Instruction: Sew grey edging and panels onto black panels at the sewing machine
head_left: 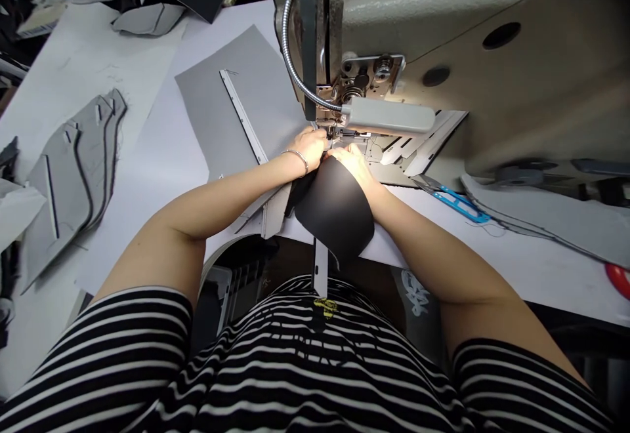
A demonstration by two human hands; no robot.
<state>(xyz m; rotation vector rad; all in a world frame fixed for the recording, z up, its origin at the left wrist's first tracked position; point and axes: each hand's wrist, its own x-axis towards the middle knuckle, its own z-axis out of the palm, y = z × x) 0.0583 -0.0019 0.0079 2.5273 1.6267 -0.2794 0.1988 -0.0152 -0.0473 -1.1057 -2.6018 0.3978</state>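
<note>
A black leather piece (335, 213) curls over the table's front edge, its far end under the needle area of the sewing machine (443, 33). My left hand (311, 145), a bangle on its wrist, pinches the piece's far left edge beside the presser foot. My right hand (350, 161) lies on the piece's top right edge, fingers pressed down close to the needle. A grey strip (275, 210) hangs joined to the piece's left side. The machine's lamp (388, 118) lights both hands.
A large grey sheet (221, 105) with a metal ruler (243, 117) lies left of the machine. Several stitched grey panels (73, 170) are stacked at far left. Blue-handled snips (455, 200) and more grey material (551, 220) lie at right. A red object (620, 279) sits at the right edge.
</note>
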